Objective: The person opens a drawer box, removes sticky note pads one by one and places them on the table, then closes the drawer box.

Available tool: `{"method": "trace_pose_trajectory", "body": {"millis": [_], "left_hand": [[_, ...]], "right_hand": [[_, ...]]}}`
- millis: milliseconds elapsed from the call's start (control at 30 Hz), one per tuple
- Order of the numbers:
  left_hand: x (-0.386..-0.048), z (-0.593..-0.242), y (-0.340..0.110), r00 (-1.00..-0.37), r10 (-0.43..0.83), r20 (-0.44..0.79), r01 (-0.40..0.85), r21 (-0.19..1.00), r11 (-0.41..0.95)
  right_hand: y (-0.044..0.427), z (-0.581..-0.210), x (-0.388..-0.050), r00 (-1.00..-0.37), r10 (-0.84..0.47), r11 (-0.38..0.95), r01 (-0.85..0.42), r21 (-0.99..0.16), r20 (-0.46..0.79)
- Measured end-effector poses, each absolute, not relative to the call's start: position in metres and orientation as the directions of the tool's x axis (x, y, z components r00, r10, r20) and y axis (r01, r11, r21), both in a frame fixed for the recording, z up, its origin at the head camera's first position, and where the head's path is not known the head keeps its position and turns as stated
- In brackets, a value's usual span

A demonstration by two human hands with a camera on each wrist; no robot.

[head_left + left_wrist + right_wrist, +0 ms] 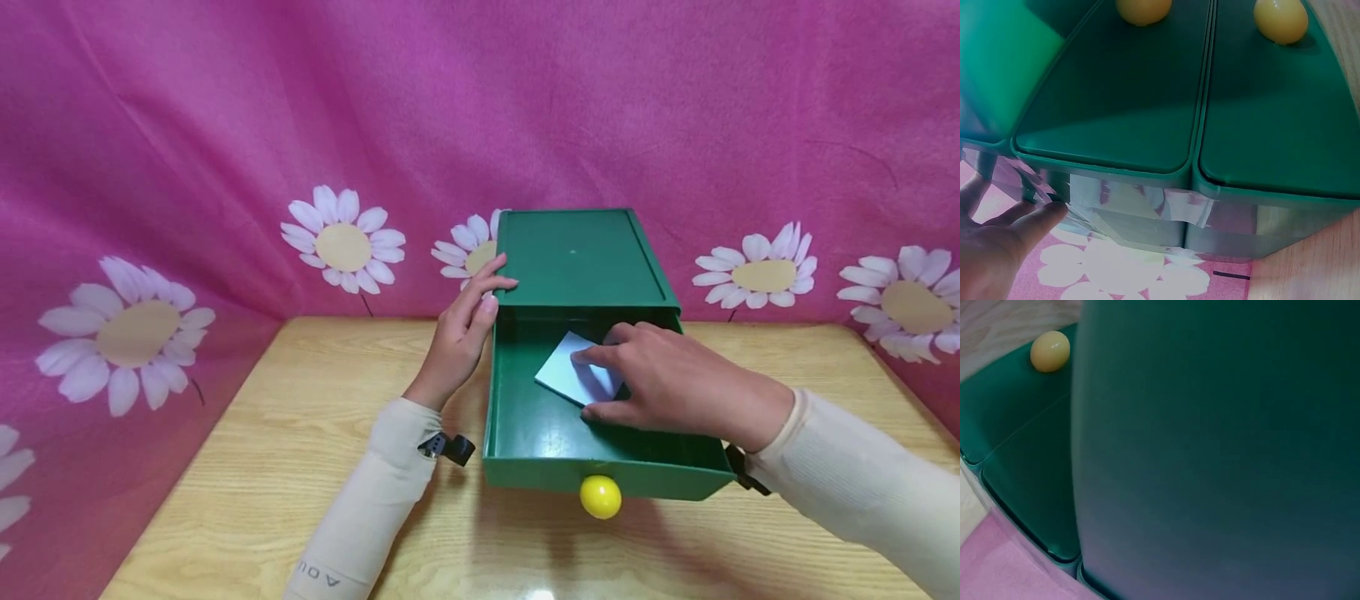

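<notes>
A green cabinet (573,258) of stacked drawers stands on the table, its top drawer (525,433) pulled out towards me. Inside that drawer is a white square of paper (558,371), possibly folded or a small stack. My right hand (660,379) reaches in from the right and holds the paper, index finger over its face and thumb at its near edge; the other fingers are partly hidden. My left hand (461,329) rests against the cabinet's left side, fingertips on the top edge. The right wrist view shows mostly the drawer's outer side (1222,450), with no hand visible.
A yellow knob (601,497) sticks out from the open drawer's front. Below, two closed drawers carry knobs too, such as the lower knob (1280,20). The wooden table (300,417) meets a pink cloth (465,100) with daisies behind and at both sides.
</notes>
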State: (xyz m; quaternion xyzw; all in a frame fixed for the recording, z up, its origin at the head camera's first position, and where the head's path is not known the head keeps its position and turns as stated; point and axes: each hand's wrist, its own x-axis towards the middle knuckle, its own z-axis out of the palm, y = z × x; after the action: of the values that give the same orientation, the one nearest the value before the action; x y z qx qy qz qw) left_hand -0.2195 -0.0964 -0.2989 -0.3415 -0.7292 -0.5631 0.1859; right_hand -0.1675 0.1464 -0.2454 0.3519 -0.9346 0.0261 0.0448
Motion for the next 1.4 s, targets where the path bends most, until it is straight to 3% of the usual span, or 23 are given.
{"method": "trace_pose_trajectory", "body": {"millis": [567,933,1400], "left_hand": [[-0.218,-0.3008,-0.0958,-0.71,0.285,0.644,0.694,0.707,0.132],[-0.2189,-0.2985,-0.0955,-0.703,0.283,0.652,0.704,0.696,0.145],[-0.22,-0.3025,-0.0963,-0.696,0.284,0.66,0.709,0.693,0.128]], "right_hand": [[0.1443,-0.2478,-0.1653,-0.793,-0.599,0.796,-0.605,-0.028,0.114],[0.1484,-0.2461,-0.1675,-0.788,-0.592,0.793,-0.607,-0.055,0.169],[0.1512,-0.2481,-0.1612,-0.76,-0.564,0.783,-0.616,-0.082,0.322]]}}
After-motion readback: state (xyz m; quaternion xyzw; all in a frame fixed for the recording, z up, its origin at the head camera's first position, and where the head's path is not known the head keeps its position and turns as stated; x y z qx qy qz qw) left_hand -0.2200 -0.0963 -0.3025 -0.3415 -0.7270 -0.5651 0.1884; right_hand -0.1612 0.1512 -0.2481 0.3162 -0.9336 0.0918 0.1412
